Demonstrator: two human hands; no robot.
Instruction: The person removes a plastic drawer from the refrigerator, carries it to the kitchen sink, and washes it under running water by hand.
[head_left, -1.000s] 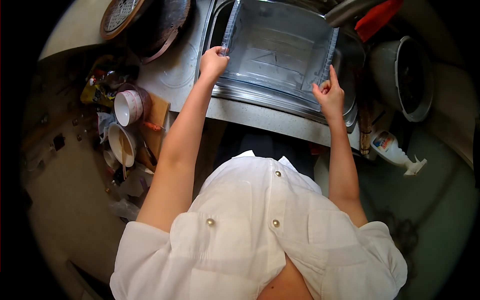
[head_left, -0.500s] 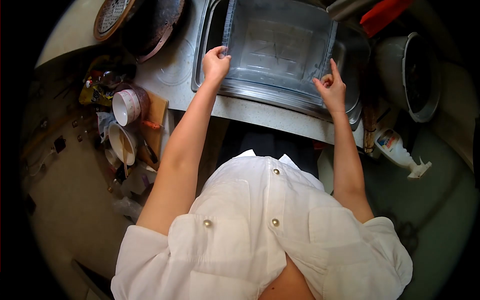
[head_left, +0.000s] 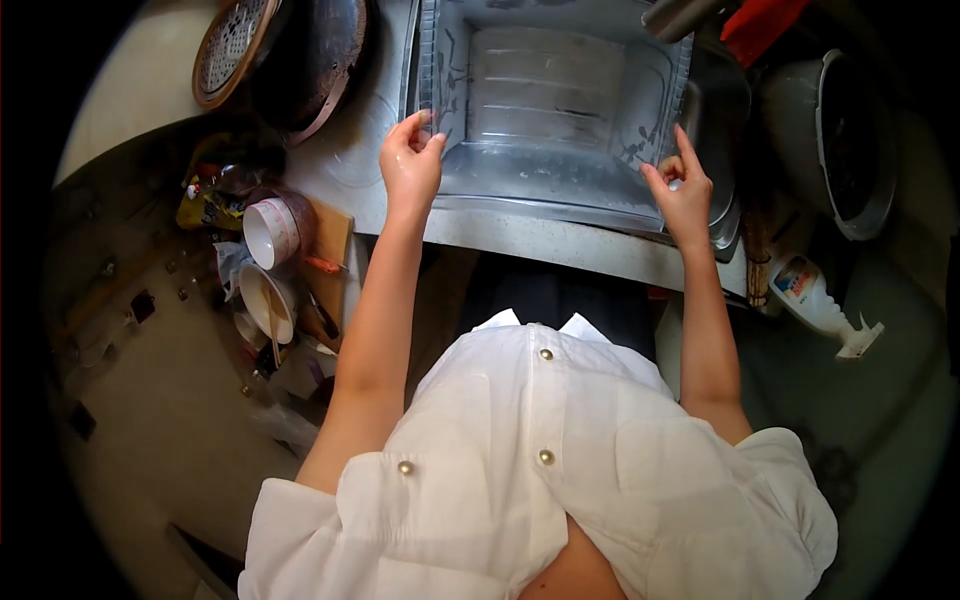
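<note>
A clear plastic drawer-like bin (head_left: 550, 180) is held over the sink (head_left: 722, 130), its near side reaching the counter's front edge. Wet-looking marks show on its walls. My left hand (head_left: 412, 168) pinches the bin's left rim between thumb and fingers. On the opposite side, my right hand (head_left: 684, 198) grips the right wall, index finger stretched along the edge and thumb bent inward. Most of the sink is hidden beneath the bin.
The faucet (head_left: 680, 16) and a red item (head_left: 762, 30) hang over the sink's back right. A large basin (head_left: 800, 120) and spray bottle (head_left: 812, 298) stand right. Left are a dark pan (head_left: 325, 70), a perforated steamer (head_left: 230, 50), bowls (head_left: 272, 234) and a cutting board (head_left: 338, 232).
Both hands have brought the bin toward my body and slightly tipped it, so it looks larger and more of its inside shows. The view has shifted a little.
</note>
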